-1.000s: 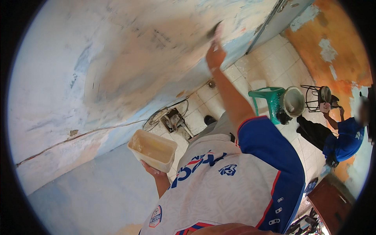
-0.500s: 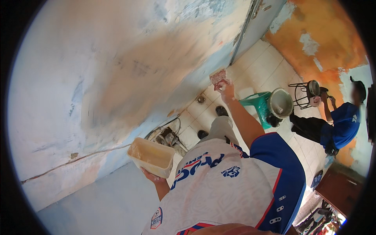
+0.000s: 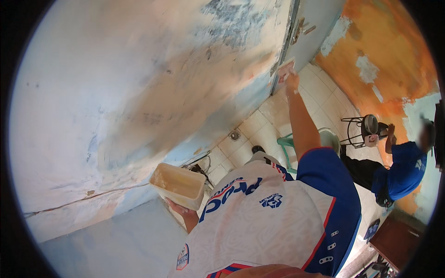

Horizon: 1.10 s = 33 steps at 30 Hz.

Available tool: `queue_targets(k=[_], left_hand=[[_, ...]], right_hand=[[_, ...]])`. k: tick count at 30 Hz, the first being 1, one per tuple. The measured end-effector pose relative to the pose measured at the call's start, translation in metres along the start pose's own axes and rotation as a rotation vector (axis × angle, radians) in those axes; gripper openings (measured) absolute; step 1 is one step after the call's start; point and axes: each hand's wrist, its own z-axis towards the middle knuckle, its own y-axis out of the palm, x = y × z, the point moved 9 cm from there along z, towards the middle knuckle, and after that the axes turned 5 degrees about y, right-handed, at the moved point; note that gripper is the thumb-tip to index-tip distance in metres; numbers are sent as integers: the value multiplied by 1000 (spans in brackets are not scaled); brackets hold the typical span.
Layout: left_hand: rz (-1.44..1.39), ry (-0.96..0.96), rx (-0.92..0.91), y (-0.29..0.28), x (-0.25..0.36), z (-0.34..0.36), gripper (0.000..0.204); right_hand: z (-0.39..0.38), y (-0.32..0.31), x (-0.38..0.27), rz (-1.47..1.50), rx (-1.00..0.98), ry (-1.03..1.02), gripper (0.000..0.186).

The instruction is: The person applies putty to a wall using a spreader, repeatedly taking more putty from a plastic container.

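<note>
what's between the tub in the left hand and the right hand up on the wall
Head view: only patchy plastered wall between the tub and the right hand, with tiled floor below.

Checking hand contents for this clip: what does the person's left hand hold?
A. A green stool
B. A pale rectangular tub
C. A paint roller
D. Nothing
B: the left hand grips the underside of a pale rectangular tub held beside the white shirt, while the right hand reaches up with a flat tool against the patchy wall.
</note>
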Motion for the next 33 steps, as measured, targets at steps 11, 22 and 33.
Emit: queue_targets(k=[11,22,33], left_hand=[[140,-3,185,34,-56,-53,65],[43,148,200,6,-48,-56,66],[30,129,38,2,-6,-27,67]], right_hand=[[41,87,-80,-823,146,-444,50],[-182,196,36,-593,-156,-537,60],[-331,213,97,-624,-498,-220,46]])
